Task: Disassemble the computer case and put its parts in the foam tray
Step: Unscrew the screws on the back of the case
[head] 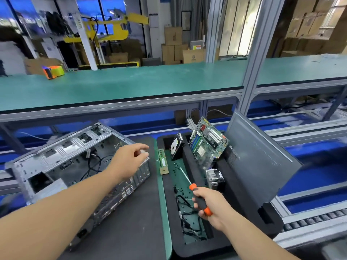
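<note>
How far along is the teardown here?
Mostly done: the motherboard, hard drive, heatsink and cables sit in the foam tray. The right hand holds a screwdriver; the left hand reaches over the case, where wiring remains.

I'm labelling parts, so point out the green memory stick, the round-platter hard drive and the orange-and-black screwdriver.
green memory stick [163, 162], head view, mid-board
round-platter hard drive [175, 146], head view, platter face
orange-and-black screwdriver [199, 200], head view, black grip

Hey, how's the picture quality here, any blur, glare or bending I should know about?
Head view: the left hand is motion-smeared at its fingers; the right hand and its screwdriver are sharper. Wide-angle bending curves the green bench. A bright washed-out patch sits on the upper background.
</note>
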